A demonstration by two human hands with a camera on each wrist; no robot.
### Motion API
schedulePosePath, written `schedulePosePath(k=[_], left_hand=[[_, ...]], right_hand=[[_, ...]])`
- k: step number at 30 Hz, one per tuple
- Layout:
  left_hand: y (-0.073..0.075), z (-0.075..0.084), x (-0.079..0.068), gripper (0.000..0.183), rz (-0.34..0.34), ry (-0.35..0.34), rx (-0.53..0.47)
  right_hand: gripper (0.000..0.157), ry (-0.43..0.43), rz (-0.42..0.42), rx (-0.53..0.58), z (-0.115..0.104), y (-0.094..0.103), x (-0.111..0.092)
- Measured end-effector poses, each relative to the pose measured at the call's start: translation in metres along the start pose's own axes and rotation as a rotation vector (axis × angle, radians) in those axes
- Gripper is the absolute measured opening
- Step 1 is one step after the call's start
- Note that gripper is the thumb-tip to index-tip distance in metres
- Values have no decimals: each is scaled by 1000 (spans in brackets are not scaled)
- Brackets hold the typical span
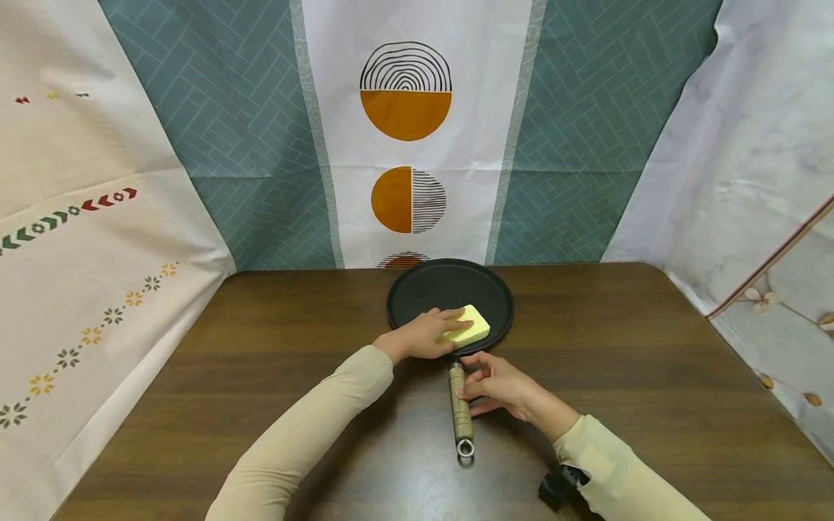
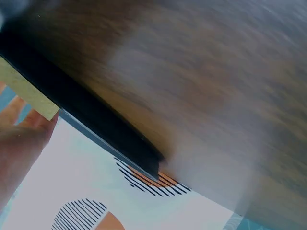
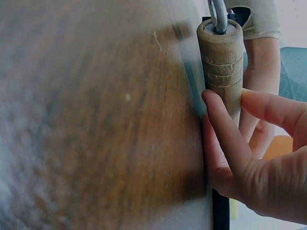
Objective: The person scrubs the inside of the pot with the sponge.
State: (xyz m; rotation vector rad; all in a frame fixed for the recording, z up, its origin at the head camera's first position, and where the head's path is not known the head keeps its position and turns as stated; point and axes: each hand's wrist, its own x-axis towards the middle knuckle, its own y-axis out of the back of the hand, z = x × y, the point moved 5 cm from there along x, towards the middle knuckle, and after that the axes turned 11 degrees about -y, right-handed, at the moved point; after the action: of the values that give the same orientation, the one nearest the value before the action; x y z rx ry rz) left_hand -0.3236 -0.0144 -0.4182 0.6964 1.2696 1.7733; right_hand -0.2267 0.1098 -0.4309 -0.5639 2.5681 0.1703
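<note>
A round black flat pan (image 1: 444,286) lies on the wooden table, its wooden handle (image 1: 459,409) pointing toward me and ending in a metal ring (image 1: 465,449). My left hand (image 1: 425,335) grips a pale yellow sponge (image 1: 478,330) on the near part of the pan, fingers over it and thumb along the near side. In the left wrist view the sponge (image 2: 29,91) sits flat against the pan (image 2: 91,110). My right hand (image 1: 507,387) holds the handle from the right; in the right wrist view the thumb and fingers lie on opposite sides of the handle (image 3: 221,62).
The brown table (image 1: 293,325) runs back to a hanging cloth (image 1: 417,152) with orange and striped circles, close behind the pan. Pale cloths hang at both sides. A small black device (image 1: 555,489) is by my right sleeve.
</note>
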Motion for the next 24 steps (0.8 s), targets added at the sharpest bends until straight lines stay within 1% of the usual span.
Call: schedulePosePath(k=[2, 10, 17, 20, 24], left_hand=[[-2, 2, 3, 53, -1, -8, 5], [-6, 11, 17, 54, 3, 16, 57], [-8, 13, 25, 54, -2, 55, 116], [-9, 15, 32, 54, -2, 57, 153], [-8, 17, 43, 53, 3, 82, 195]], right_hand=[[64, -2, -3, -1, 0, 0, 0], [64, 1, -11, -13, -1, -2, 0], [63, -4, -9, -35, -1, -3, 2], [62, -1, -8, -43, -1, -2, 2], [61, 9, -24, -59, -1, -1, 2]])
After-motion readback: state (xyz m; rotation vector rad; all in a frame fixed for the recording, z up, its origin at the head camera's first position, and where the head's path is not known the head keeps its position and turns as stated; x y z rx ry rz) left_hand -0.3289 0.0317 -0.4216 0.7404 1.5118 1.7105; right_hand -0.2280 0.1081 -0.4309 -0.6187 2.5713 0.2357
